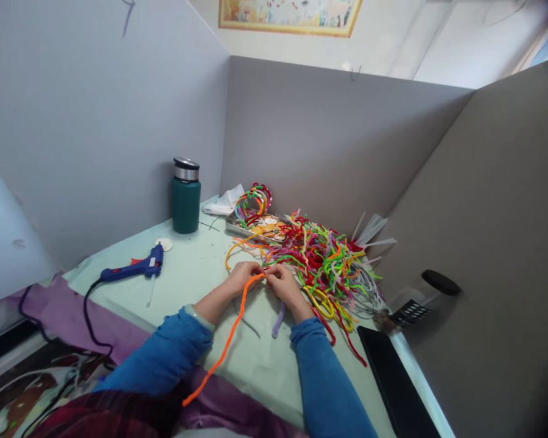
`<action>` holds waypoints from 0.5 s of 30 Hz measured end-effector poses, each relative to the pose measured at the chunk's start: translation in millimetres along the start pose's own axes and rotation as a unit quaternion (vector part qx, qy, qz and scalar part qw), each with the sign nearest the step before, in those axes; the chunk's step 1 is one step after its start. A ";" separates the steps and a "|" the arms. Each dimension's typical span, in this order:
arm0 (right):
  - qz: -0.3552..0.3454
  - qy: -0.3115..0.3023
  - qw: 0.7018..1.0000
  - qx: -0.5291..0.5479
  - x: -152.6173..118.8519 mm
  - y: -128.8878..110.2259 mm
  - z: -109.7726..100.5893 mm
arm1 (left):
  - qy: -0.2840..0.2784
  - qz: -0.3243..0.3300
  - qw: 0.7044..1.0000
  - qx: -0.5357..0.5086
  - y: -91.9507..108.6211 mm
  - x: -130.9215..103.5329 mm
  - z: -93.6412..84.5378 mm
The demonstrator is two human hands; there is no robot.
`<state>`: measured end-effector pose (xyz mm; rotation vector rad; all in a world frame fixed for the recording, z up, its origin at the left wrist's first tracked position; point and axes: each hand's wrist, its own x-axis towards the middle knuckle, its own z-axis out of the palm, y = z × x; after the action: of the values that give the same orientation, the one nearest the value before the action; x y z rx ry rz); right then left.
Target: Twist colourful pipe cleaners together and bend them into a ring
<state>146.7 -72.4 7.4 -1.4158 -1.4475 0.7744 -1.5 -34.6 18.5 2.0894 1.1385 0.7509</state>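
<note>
Item one: our left hand (pixel 241 280), thumb and fingertips pinched on the upper end of an orange fuzzy stem (pixel 232 336).
Item two: our right hand (pixel 284 284), fingertips nearly meeting the left's and pinched at that same end.
Item three: the orange stem itself, held above the table (pixel 178 280), its long tail sloping down toward our lap, past the left forearm.
Handling note: we judge short, firm pinches close to the end best, with the tail hanging free; probably wire-cored, the stem should keep whatever bend we give it, so we would shape it slowly.
Item four: one lilac stem (pixel 278 321), beside the right wrist.
Item five: a tangled heap of coloured stems (pixel 317 249), beyond the right hand.
Item six: a metal tray (pixel 237 230), behind, bearing small discs.
Item seven: a blue glue gun (pixel 137 267), to the left.
Item eight: a green bottle (pixel 186 205), upright.
</note>
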 end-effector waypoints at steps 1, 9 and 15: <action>0.002 0.000 1.000 -0.002 -0.1 -0.4 -0.2 | 0.003 0.006 1.000 -0.002 -0.8 0.4 0.1; 0.004 0.000 1.000 0.013 0.9 0.3 -0.6 | 0.042 0.069 0.996 0.038 -9.3 2.9 -1.9; -0.001 -0.014 0.999 0.037 1.2 1.7 -0.5 | 0.049 0.072 0.996 0.004 -3.6 3.9 -3.1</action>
<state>148.0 -71.2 6.2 -1.3524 -1.4277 0.8405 -3.8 -28.9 18.4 2.1789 1.0520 0.9266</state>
